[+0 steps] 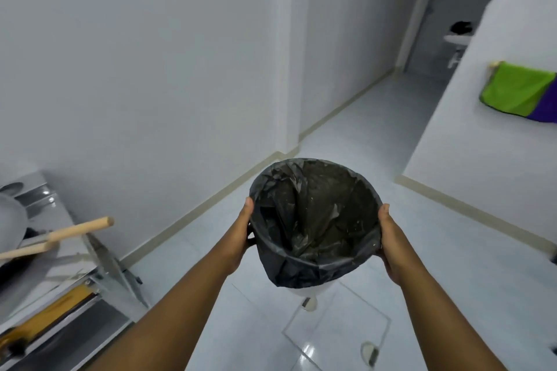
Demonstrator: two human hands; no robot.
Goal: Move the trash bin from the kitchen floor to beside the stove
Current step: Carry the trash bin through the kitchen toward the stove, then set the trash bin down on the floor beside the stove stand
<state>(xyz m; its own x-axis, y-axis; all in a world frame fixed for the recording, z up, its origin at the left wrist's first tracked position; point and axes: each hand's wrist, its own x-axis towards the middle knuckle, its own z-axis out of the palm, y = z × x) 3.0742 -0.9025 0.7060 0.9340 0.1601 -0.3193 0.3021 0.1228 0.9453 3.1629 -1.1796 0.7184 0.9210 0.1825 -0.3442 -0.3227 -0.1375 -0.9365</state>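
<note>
From the head camera the glossy white tiled floor runs away into a narrow passage, bright reflections pooling near the bottom edge; plain pale walls rise on both sides, trimmed at the base with a cream skirting strip; a square hatch outline is cut into the tiles just below the bin. At the far end a doorway opens onto a dim room with a white basin, too blurred to tell more. On the right wall a green and purple cloth hangs limp from a rail. At the lower left stands a steel-topped stove unit – shiny, hard-edged, with a yellow band low on its front; a grey rounded wok sits on it, and two pale wooden handles jut out to the right.

The round trash bin lined with a crinkled black plastic bag is held in the air in mid-frame, above the floor and well to the right of the stove; the bag is matt, creased, flecked with pale specks, folded over the rim and draped down the near side – a sliver of white bin body shows beneath. The left hand clasps the rim's left side, thumb on top; the right hand clasps the right side likewise.
</note>
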